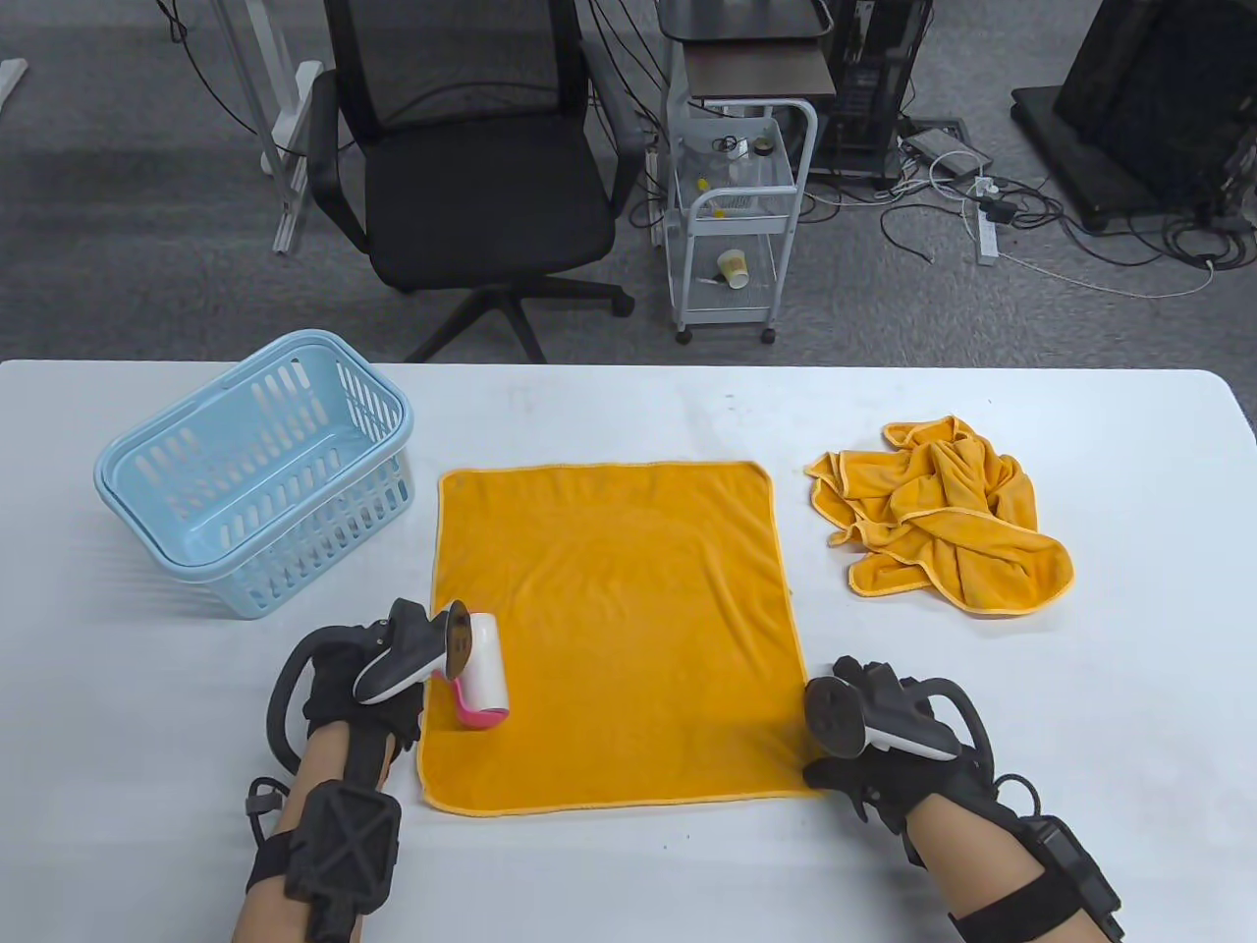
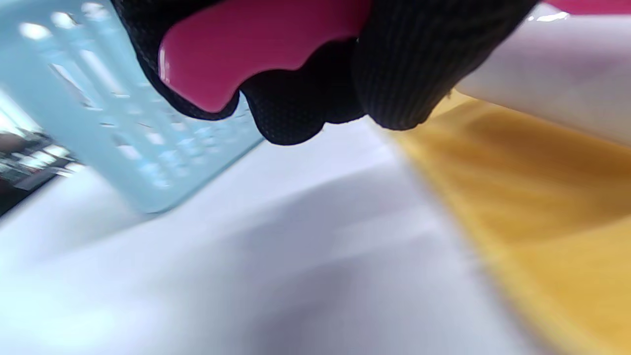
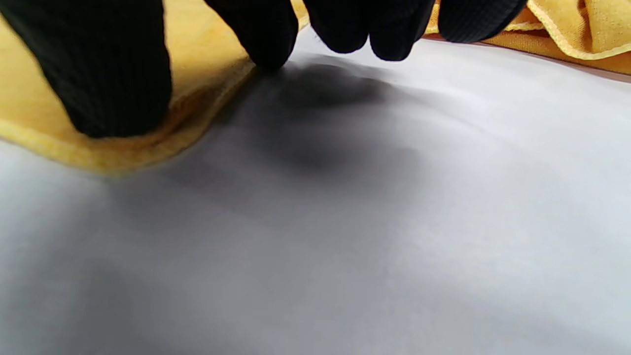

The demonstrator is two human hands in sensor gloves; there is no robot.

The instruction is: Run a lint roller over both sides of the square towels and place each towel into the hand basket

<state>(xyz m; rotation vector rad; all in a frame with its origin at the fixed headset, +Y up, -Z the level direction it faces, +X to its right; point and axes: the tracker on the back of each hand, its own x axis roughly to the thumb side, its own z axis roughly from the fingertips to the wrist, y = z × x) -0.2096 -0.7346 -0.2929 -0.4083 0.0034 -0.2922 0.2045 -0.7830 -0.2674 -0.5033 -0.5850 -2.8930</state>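
An orange square towel [image 1: 619,629] lies flat in the middle of the white table [image 1: 628,874]. My left hand [image 1: 408,702] grips the lint roller [image 1: 484,678] by its pink handle [image 2: 246,44], fingers [image 2: 409,64] curled round it. The white roll [image 2: 557,84] rests on the towel [image 2: 542,207] near its left edge. My right hand [image 1: 845,776] presses the towel's near right corner [image 3: 197,59] with thumb [image 3: 108,74] and a fingertip. A crumpled pile of orange towels [image 1: 943,521] sits to the right. The light blue hand basket [image 1: 314,550] stands at the left with nothing visible inside.
Beyond the table's far edge are a black office chair [image 1: 471,167], a white wire trolley [image 1: 737,226] and cables on the floor. The basket [image 2: 123,138] is close to the left of my left hand.
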